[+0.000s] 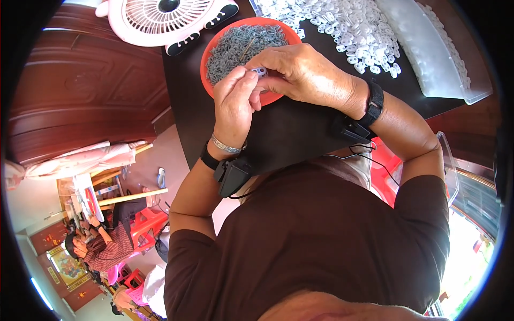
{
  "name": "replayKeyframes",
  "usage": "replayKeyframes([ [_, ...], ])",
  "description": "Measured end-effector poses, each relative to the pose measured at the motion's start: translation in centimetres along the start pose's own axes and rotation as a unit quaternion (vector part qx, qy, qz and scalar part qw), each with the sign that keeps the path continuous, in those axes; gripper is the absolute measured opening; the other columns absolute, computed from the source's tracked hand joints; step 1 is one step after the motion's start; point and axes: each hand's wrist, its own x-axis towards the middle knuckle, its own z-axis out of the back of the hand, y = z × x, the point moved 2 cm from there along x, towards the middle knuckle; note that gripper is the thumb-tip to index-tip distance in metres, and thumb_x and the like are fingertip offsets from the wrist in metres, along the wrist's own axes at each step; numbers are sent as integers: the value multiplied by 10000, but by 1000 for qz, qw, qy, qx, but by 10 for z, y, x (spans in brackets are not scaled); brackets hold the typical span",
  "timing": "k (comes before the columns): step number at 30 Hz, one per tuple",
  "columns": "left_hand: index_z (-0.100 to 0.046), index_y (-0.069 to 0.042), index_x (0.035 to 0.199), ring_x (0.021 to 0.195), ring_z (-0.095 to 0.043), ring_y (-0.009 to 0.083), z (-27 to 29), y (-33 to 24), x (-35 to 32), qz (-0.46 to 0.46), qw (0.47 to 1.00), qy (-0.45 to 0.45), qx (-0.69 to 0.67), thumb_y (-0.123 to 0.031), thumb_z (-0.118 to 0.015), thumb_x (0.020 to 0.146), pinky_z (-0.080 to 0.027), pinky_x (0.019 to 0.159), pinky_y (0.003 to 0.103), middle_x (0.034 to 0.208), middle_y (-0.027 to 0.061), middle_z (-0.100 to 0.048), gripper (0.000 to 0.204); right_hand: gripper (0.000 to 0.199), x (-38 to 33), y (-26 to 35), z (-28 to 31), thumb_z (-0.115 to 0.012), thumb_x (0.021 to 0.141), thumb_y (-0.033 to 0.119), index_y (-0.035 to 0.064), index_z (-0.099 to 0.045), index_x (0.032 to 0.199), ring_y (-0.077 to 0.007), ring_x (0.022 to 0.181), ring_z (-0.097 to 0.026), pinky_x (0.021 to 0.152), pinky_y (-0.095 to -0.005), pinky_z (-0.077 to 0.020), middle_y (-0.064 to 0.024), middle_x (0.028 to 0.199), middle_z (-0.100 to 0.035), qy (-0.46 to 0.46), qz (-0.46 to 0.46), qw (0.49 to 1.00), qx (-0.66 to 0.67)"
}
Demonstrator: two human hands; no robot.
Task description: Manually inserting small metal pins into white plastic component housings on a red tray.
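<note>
Above an orange-red bowl point(204, 69), my two hands meet with fingertips pinched together. Between them shows a small white plastic piece with a dark hole point(260, 71). My left hand point(234, 101) grips it from the left, and my right hand point(302, 72) closes on it from the right; its lower fingers are partly hidden. Small grey slender metal-looking parts point(230, 49) fill the bowl, too fine to name. A thin brass-coloured stick point(247, 49) rests among them, close to my right hand.
On the black table point(278, 134), white oval pieces with holes point(369, 40) lie heaped at the far right, beside a translucent plastic tray point(428, 53). A pink fan point(166, 16) stands far left. Another person point(104, 243) sits at lower left. Black wrist devices point(233, 175) have cables.
</note>
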Motion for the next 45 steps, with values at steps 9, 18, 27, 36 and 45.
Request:
replayKeyframes([
  [9,-575,43,912,524,-478,123,-1,-3,2,-16,1000,0,-7,-191,-475,918,-333,476,222,602,43,-482,255,214,0,-1,2,-670,789,93,20,-596,976,-295,809,-648,706,-344,-523,-106,870,-649,-10,8,1000,9],
  [18,-530,9,747,494,-456,103,-4,-3,-5,-40,996,10,-80,-176,-448,922,-332,461,217,580,26,-473,268,140,-1,6,3,-613,856,166,48,-597,929,-289,724,-637,645,-345,-515,-96,793,-628,-8,59,997,-49],
  [27,-557,0,764,498,-437,103,-4,-5,-2,-90,996,3,6,-207,-431,932,-318,460,219,589,19,-433,295,118,7,13,36,-632,756,67,103,-653,867,-233,773,-647,646,-325,-530,-40,839,-653,-113,122,975,-148],
  [36,-581,-12,765,506,-400,41,-2,-7,4,-103,994,18,27,-166,-503,918,-307,463,199,581,-23,-449,231,195,-8,29,190,-543,865,115,-14,-659,953,-331,896,-613,772,-393,-488,-164,930,-653,-408,-98,720,-552],
  [45,-577,7,764,522,-422,44,3,-4,7,-106,992,20,65,-157,-502,914,-342,491,207,580,-16,-469,234,195,3,-62,114,-583,753,173,106,-687,905,-296,819,-641,725,-403,-496,-101,854,-682,85,-211,929,-292],
])
